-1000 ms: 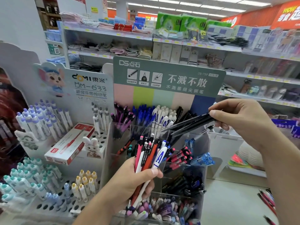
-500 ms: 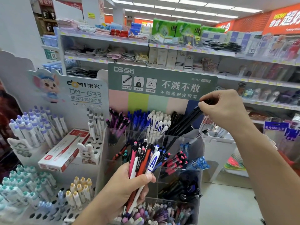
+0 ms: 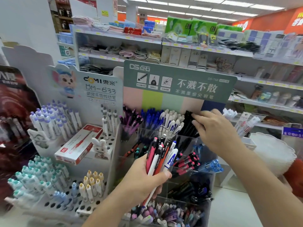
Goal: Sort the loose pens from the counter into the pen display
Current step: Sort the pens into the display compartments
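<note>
At lower centre the left hand (image 3: 144,181) grips a mixed bundle of pens (image 3: 161,157) not yet sorted, while right of centre the right hand (image 3: 214,130), fingers extended, touches black pens (image 3: 188,123) standing in the pen display (image 3: 165,138).

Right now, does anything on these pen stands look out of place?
Yes. A red and white pen box lies flat across the peg-hole rack, where the other pens stand upright in holes. In the clear display, the lower compartments hold pens lying jumbled, not upright.
</note>
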